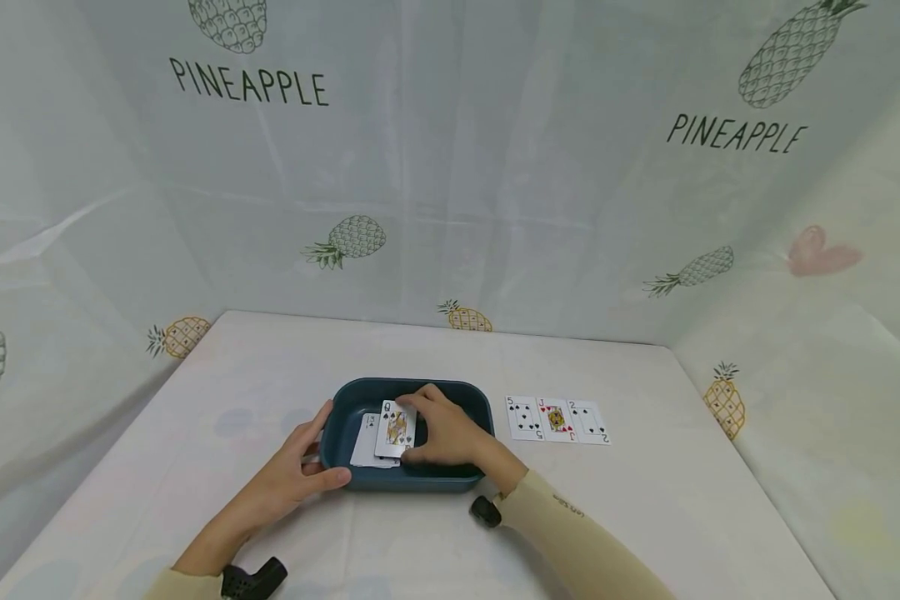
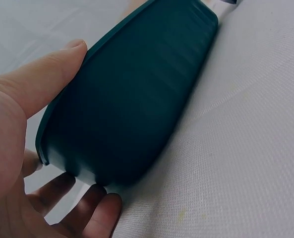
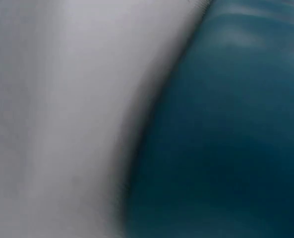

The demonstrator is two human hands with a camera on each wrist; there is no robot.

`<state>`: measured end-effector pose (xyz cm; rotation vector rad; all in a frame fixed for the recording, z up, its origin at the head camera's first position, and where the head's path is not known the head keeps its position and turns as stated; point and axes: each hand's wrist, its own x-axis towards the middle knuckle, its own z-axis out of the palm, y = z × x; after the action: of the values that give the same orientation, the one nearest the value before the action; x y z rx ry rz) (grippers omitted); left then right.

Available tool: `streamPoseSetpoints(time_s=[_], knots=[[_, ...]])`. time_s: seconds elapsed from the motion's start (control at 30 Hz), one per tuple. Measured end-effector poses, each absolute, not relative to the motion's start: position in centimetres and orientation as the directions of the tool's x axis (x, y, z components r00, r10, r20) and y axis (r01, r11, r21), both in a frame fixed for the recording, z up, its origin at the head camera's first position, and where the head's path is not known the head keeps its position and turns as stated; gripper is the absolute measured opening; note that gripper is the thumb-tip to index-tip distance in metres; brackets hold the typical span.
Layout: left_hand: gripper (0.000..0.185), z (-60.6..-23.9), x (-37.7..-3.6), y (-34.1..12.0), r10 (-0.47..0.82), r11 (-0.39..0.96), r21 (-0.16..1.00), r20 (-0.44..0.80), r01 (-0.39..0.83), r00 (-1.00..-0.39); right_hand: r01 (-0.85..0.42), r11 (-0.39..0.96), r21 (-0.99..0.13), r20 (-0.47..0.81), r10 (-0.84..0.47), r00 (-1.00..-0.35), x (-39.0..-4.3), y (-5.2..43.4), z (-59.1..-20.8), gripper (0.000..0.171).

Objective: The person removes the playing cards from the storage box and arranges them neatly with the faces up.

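A dark teal tray [image 1: 450,482] with raised walls stands on the table. My left hand [image 1: 297,467] grips its left end, thumb on the front rim and fingers along the side; in the left wrist view the fingertips touch the outer wall [image 2: 122,104]. Inside the tray my right hand [image 1: 447,431] holds a queen playing card [image 1: 394,427] by its edges, index finger at the top and thumb near the bottom. Partly under that card lie other playing cards [image 1: 364,446], the top one showing a K. The right wrist view shows only the blurred tray wall [image 3: 226,124], not the hand.
Right of the tray, a five, a jack [image 1: 557,419] and a two lie face up in a row on the white-covered table [image 1: 645,500]. Pineapple-print sheeting [image 1: 495,167] hangs behind and at both sides.
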<state>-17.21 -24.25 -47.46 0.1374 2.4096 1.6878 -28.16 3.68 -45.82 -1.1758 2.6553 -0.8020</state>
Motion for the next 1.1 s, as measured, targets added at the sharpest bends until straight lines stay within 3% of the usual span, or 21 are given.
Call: streamPoseSetpoints(time_s=[0.33, 0.63, 0.9, 1.1], knots=[[0.110, -47.7, -17.2, -24.2, 0.170, 0.324, 0.943, -0.130, -0.069, -0.977, -0.632, 0.576, -0.519, 0.017, -0.732, -0.681, -28.4, 4.5, -44.5, 0.079], [0.110, -47.5, -17.1, -24.0, 0.165, 0.317, 0.946, -0.129, -0.071, -0.978, -0.687, 0.511, -0.516, -0.043, -0.817, -0.575, -28.0, 6.8, -41.4, 0.079], [0.112, -47.5, -17.2, -24.0, 0.168, 0.319, 0.946, -0.117, -0.058, -0.979, -0.575, 0.466, -0.673, 0.006, -0.774, -0.633, -28.6, 11.5, -39.3, 0.082], [0.112, -47.5, -17.0, -24.0, 0.160, 0.341, 0.938, -0.115, -0.054, -0.980, -0.558, 0.468, -0.685, 0.029, -0.748, -0.663, -29.2, 15.7, -38.2, 0.084]])
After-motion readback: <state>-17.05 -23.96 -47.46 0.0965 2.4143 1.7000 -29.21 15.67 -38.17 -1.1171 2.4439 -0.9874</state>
